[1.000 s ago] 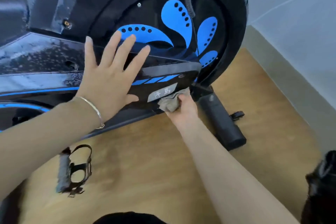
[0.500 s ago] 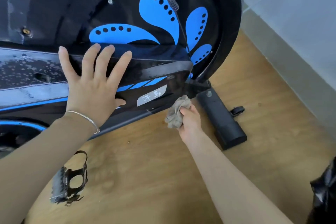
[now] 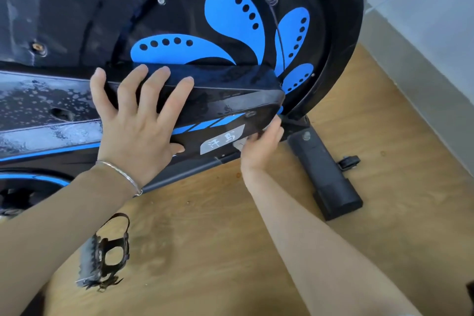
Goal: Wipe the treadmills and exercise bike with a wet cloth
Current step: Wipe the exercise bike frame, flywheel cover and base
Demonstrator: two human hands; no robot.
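Note:
The black exercise bike with blue petal marks fills the upper view. Its glossy side cover has wet streaks and drops on the left part. My left hand rests flat on this cover with fingers spread, a thin bracelet on the wrist. My right hand presses against the cover's lower right end, beside the white label. The cloth is gripped under its curled fingers, and only a small pale bit of it shows.
The bike's black stabiliser foot with a small transport wheel lies on the wooden floor to the right. A strapped pedal hangs low at the left. A pale wall runs along the right.
My right hand has risen from just below the cover back onto its lower right end, and the cloth is now mostly hidden under it. My left hand stays flat on the cover.

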